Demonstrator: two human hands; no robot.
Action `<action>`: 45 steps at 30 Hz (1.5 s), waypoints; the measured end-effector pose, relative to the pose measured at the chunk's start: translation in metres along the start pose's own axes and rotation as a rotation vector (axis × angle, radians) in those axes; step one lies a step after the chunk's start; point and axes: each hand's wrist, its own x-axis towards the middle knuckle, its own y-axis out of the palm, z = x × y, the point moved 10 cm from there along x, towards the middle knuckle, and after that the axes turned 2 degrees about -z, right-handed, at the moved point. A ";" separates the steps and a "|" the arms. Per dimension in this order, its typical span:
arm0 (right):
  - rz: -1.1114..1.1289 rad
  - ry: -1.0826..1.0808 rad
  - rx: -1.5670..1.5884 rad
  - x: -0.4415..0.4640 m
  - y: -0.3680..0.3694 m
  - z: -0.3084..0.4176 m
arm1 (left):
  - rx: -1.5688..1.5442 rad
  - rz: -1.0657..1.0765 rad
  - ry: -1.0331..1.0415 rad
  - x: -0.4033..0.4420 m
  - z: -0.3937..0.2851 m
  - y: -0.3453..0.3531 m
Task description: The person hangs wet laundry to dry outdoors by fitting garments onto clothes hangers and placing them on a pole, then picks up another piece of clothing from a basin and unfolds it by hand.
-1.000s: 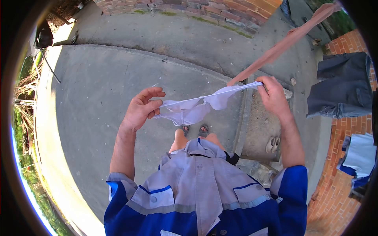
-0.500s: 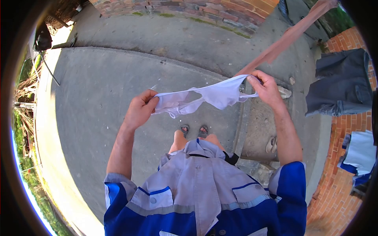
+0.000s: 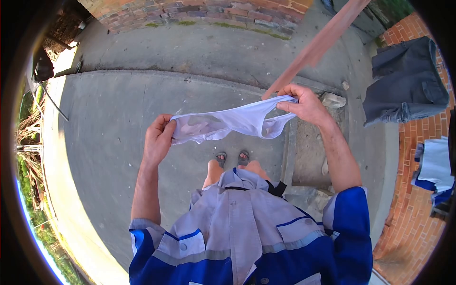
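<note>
A thin white garment hangs stretched between my two hands, above the concrete floor. My left hand pinches its left end between thumb and fingers. The right end is gripped by my right hand, with the thumb on top of the fabric near the edge. An opening with a loop of cloth shows close to my right hand. Just behind that hand, the lower end of a long pink cloth strip comes down from the upper right.
Dark shorts and a light blue cloth hang at the right by a brick wall. A low brick wall stands ahead. My sandalled feet are on the concrete floor, left of a stone.
The white garment has been spread wider and turned, and its right end is bunched differently in my right hand. My left hand has closed on its end. The view has shifted a little.
</note>
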 end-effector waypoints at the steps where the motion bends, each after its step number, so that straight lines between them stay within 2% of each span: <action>1: 0.007 -0.003 0.003 -0.001 0.001 0.000 | -0.006 -0.006 0.020 -0.001 -0.001 0.001; 4: -0.032 0.043 0.023 -0.003 0.003 0.001 | 0.017 -0.008 0.065 -0.003 -0.005 0.002; 10: -0.057 0.005 0.085 0.001 0.011 -0.005 | 0.077 -0.009 0.103 -0.006 -0.010 0.006; 17: 0.054 0.008 0.175 -0.005 0.042 0.013 | 0.230 -0.043 0.249 -0.024 -0.043 0.023; 23: 0.228 -0.009 0.332 -0.018 0.091 0.049 | 0.295 0.233 0.301 -0.045 -0.061 0.076; 27: 0.309 -0.100 0.447 -0.024 0.125 0.080 | 0.184 0.203 0.367 -0.054 -0.085 0.103; 30: 0.397 -0.119 0.542 -0.028 0.135 0.094 | 0.167 0.310 0.441 -0.047 -0.067 0.115; 32: 0.424 -0.170 0.683 -0.030 0.138 0.098 | 0.121 0.331 0.373 -0.042 -0.060 0.112; 34: 0.337 -0.235 0.657 -0.023 0.124 0.083 | 0.090 0.321 0.364 -0.043 -0.074 0.105; 35: 0.295 -0.268 0.645 -0.020 0.116 0.070 | -0.045 0.308 0.335 -0.043 -0.075 0.102; 38: 0.190 -0.146 0.414 -0.008 0.116 -0.007 | -0.056 0.300 0.288 -0.041 -0.074 0.093; 40: 0.241 0.023 0.345 -0.012 0.146 -0.063 | -0.066 0.314 0.232 -0.040 -0.074 0.089; 42: 0.286 0.093 0.319 -0.024 0.176 -0.096 | -0.075 0.298 0.207 -0.040 -0.073 0.089; 44: 0.325 0.065 0.331 -0.035 0.202 -0.101 | -0.091 0.250 0.217 -0.038 -0.073 0.089; 45: 0.396 0.157 0.423 -0.041 0.212 -0.102 | -0.086 0.250 0.216 -0.036 -0.073 0.090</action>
